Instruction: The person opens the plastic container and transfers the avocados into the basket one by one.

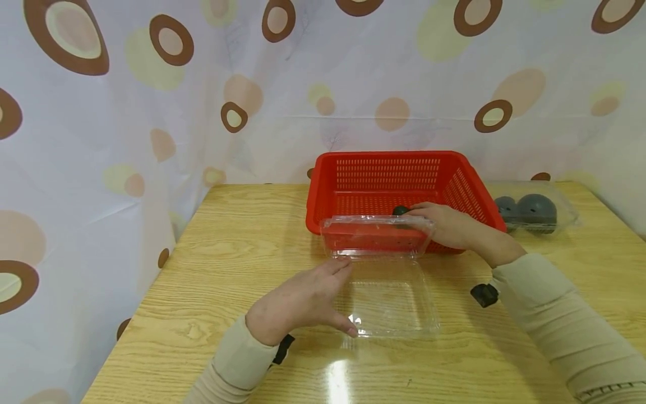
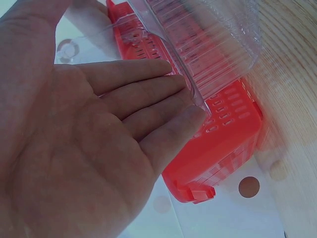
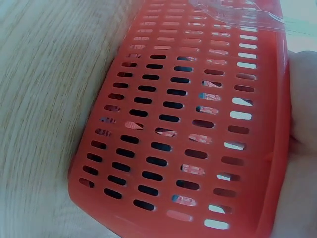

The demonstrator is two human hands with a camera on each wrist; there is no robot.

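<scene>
An open clear plastic clamshell box (image 1: 386, 303) lies on the table with its lid (image 1: 375, 238) raised against the front of a red plastic basket (image 1: 323, 196). My left hand (image 1: 308, 300) is at the box's left side, fingers extended and thumb apart; in the left wrist view its fingertips (image 2: 195, 116) are right at the clear plastic edge. My right hand (image 1: 444, 224) reaches over the basket's front rim and holds a dark rounded object (image 1: 401, 211), partly seen behind the lid. The fingers are mostly hidden there by the basket wall in the right wrist view.
Right of the basket, another clear box (image 1: 567, 210) contains dark grey rounded objects (image 1: 536, 213). Dark shapes show through the slots of the basket wall (image 3: 198, 124). A patterned curtain (image 1: 282, 73) hangs behind the wooden table (image 1: 242, 235).
</scene>
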